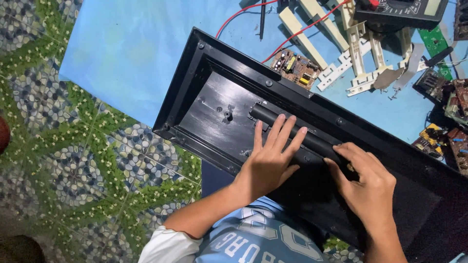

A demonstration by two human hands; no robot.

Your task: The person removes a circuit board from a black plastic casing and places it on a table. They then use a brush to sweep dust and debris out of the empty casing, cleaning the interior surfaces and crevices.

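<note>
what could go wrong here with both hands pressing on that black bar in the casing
1. The casing overhangs the blue mat's edge toward the tiled floor; pressing from the left hand and right hand might tip or slide it.
2. The circuit board and red wires lie right by the casing's far rim; a shift could knock or snag them.
3. Fingers on the bar could get pinched.

Black plastic housing (214, 104), big one, inner face semi-glossy w/ fine scuffs catching the light. Black tube (292, 131) across it: smooth, slight sheen, looks like plastic. Left hand (270, 158) flat on the tube, right hand (368, 182) beside it, bare skin on both. Under it all a blue sheet (131, 48), smooth, matt. Floor (73, 160) is pebble-print tile, glossy. Circuit board (296, 67): brown, matt. Cream plastic strips (312, 29), dull finish. Red wire (239, 14), shiny plastic coating.
</note>
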